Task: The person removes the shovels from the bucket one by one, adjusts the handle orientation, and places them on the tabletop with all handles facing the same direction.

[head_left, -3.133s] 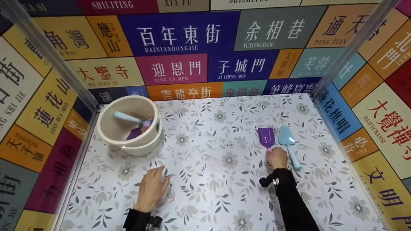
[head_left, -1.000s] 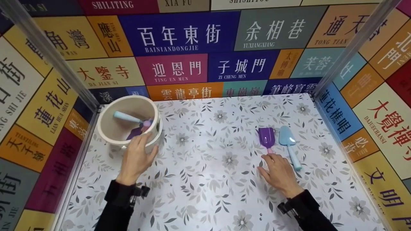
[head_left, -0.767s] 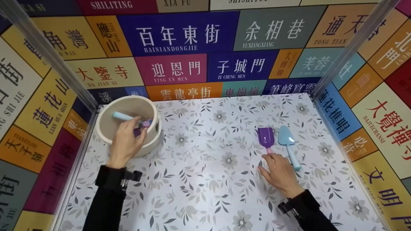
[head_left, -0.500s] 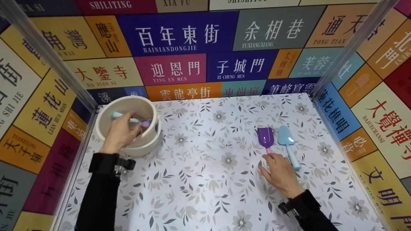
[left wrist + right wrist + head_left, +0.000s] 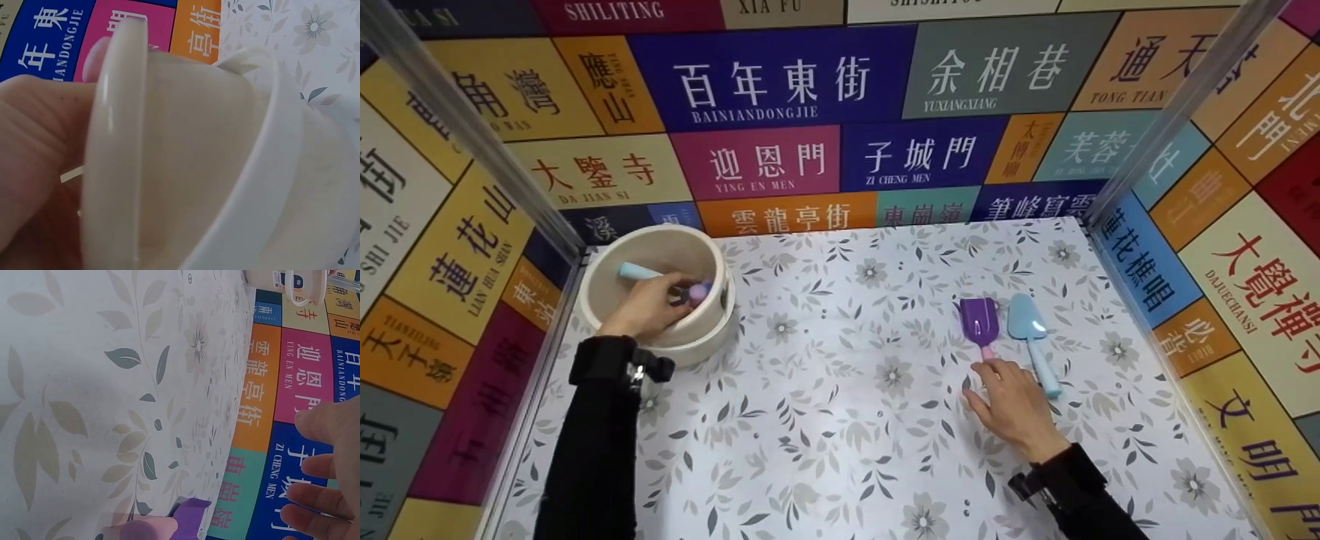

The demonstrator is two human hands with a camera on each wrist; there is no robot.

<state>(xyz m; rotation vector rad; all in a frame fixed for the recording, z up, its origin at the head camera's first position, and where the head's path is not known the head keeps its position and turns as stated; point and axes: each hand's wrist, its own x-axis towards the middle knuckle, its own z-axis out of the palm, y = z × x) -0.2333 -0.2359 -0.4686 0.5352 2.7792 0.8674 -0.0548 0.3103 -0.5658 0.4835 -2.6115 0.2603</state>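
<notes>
A cream toy bucket (image 5: 600, 262) stands at the back left, its mouth tilted toward me. My left hand (image 5: 649, 304) reaches over the near rim into it; in the left wrist view the rim covers most of the fingers, so their hold is unclear. Beside those fingers lie a light blue handle (image 5: 636, 271) and a pinkish-purple knob (image 5: 699, 291). At right, a purple toy shovel (image 5: 980, 319) with a pink handle lies on the table. My right hand (image 5: 1016, 405) is just behind that handle, fingers loosely spread and holding nothing. A light blue toy trowel (image 5: 1027, 319) lies beside the shovel.
The table (image 5: 825, 390) has a white leaf-and-flower cover. Sign-patterned panels (image 5: 772, 82) enclose it at the back and both sides, with clear corner strips (image 5: 1162, 127) between them. The bucket's white carrying handle (image 5: 264, 152) hangs down outside its wall.
My left hand has gone from the table up over the rim and into the bucket. My right hand has let go of the purple shovel's handle and drawn back slightly.
</notes>
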